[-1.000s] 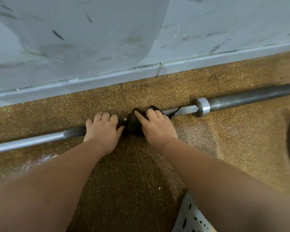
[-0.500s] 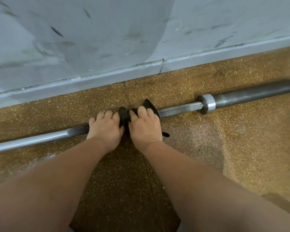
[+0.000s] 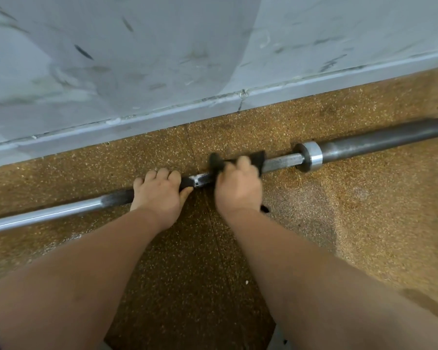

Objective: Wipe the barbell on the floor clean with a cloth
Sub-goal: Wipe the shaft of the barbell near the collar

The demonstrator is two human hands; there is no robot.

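Head view: long steel barbell (image 3: 61, 213) lies on speckled brown rubber floor (image 3: 364, 236), parallel to scuffed grey wall (image 3: 162, 59), narrow floor strip between.
Left hand (image 3: 159, 192): fingers curled over shaft, likely pinning bar against rolling.
Right hand (image 3: 238, 188), just beside: fingers grip crumpled black cloth (image 3: 260, 160) wrapped round shaft, probably to rub the full circumference.
Room rightward: short bare shaft, then silver collar (image 3: 311, 159) stops stroke; thick dark sleeve (image 3: 390, 140) beyond.
Leftward: left hand blocks; long shaft past it is free.

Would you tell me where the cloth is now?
In the head view, the black cloth sits on the barbell under the right hand, between the left hand and the silver collar.
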